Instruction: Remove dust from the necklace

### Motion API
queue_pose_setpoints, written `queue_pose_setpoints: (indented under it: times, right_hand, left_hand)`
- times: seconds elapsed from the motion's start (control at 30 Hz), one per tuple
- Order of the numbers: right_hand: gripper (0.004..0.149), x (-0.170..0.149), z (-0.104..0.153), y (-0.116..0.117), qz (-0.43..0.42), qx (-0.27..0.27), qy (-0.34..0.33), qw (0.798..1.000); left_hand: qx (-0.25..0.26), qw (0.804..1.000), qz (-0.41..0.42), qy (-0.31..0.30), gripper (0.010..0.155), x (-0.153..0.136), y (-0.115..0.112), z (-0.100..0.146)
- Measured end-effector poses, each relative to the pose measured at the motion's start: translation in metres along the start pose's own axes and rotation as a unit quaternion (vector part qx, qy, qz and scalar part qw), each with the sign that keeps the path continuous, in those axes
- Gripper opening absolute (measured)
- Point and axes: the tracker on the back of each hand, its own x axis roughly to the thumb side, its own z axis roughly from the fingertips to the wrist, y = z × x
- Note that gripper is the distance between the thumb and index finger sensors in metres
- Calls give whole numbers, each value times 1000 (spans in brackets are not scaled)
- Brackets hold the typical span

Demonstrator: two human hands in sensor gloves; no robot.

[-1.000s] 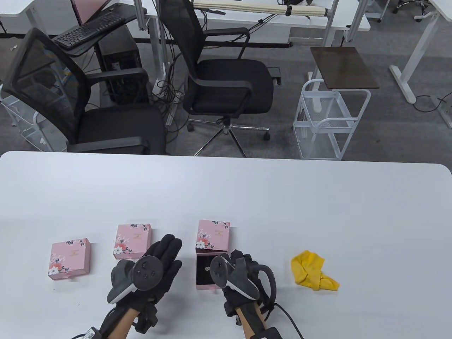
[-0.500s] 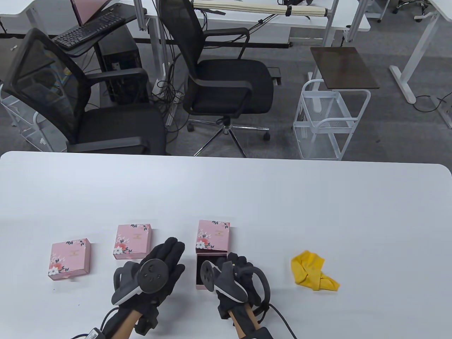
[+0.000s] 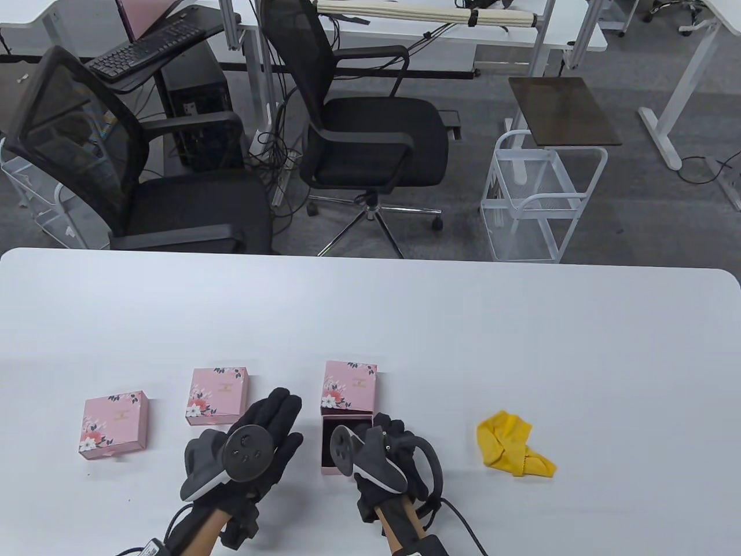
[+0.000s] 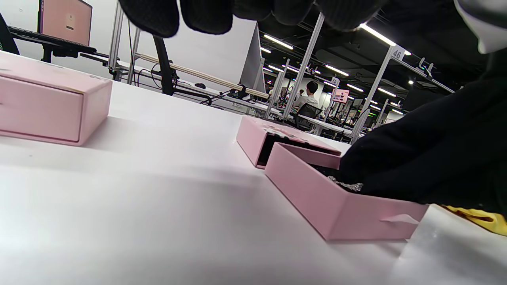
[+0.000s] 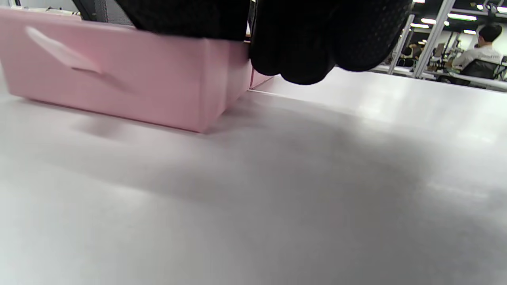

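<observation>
Table view, left to right, taking the open pink drawer box [image 3: 341,443] as landmark. Well left of it lie two closed pink boxes [image 3: 114,427]. Just left of it the left hand [image 3: 263,440] rests flat, fingers straight, holding nothing. The right hand [image 3: 393,449] reaches into the drawer from its right side and is clearly the nearer one to the necklace [image 4: 348,185], whose chain glints in the tray under the fingertips; whether they pinch it cannot be told. Right of the box, apart, lies the yellow cloth [image 3: 512,445].
</observation>
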Motion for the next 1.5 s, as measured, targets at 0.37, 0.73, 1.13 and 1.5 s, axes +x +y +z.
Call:
queue_pose_setpoints:
  times: [0.37,0.73,1.13,1.5]
  right_hand:
    - [43,-19,10,-32,-139,-59,-13,988]
    - [43,-18,16,-99,-250,-112,-66,960]
    - [43,-16,36,-138,-335,-166,-138,917]
    - [43,-24,44,-147,-342,-198,-128,910]
  left_hand:
    - [6,1000,12,-5,61,0,1,1]
    - [10,999,47,-11,64,-2,2,1]
    - [101,968,229,-37,66,16,40,-4]
    - [33,958,273,-86,39,24,81,-20]
